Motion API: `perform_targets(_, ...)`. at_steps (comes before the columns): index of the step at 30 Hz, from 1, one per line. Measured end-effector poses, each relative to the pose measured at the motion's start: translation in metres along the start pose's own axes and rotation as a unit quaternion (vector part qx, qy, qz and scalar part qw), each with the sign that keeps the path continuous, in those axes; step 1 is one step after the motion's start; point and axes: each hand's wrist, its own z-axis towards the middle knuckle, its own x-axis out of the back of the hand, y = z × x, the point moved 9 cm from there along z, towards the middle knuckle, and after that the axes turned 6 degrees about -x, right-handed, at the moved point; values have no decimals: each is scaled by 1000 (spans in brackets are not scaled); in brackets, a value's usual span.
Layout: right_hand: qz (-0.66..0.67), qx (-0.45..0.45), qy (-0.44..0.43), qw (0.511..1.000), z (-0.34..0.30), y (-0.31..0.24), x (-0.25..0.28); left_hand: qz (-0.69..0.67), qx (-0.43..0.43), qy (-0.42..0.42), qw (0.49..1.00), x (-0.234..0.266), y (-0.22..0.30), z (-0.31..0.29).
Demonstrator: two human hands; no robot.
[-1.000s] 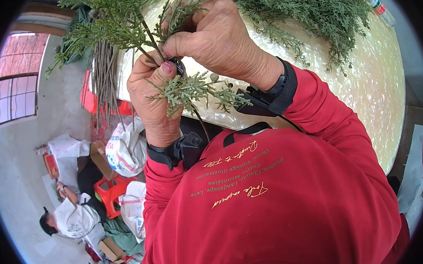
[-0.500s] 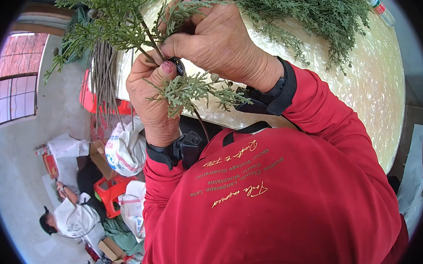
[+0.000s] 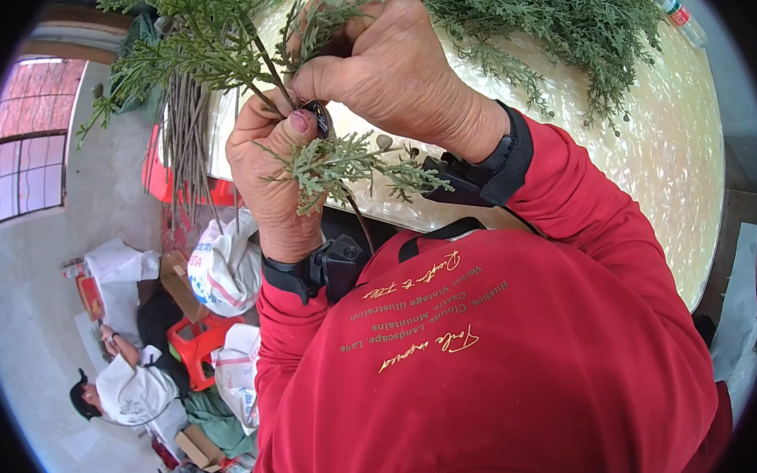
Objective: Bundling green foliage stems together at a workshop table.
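My left hand is closed around the brown stem of a green cypress-like branch, which fans out up and to the left. By the left thumb sits a small dark oval piece; whether it is a tag or a ring I cannot tell. A paler leafy sprig with a round bud sticks out below it, its stem running down toward my shirt. My right hand is closed just above, fingers pinching a leafy sprig beside the stem. Its fingertips are partly hidden.
A heap of green branches lies on the glossy pale table, with a plastic bottle at the far right. Bare stems hang over the left edge. White sacks, a red stool and a seated person are lower left.
Almost nothing has moved. My right hand has shifted very slightly, and the sprig below the left thumb has turned a little.
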Motion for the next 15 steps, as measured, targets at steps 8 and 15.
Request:
perform_targets(8,150,-77,28,985,3,9,7,-28,9,-7,1000,-1,-3,0)
perform_targets(15,86,-20,25,996,3,1,6,-8,-1,-1,1000,1,-2,0)
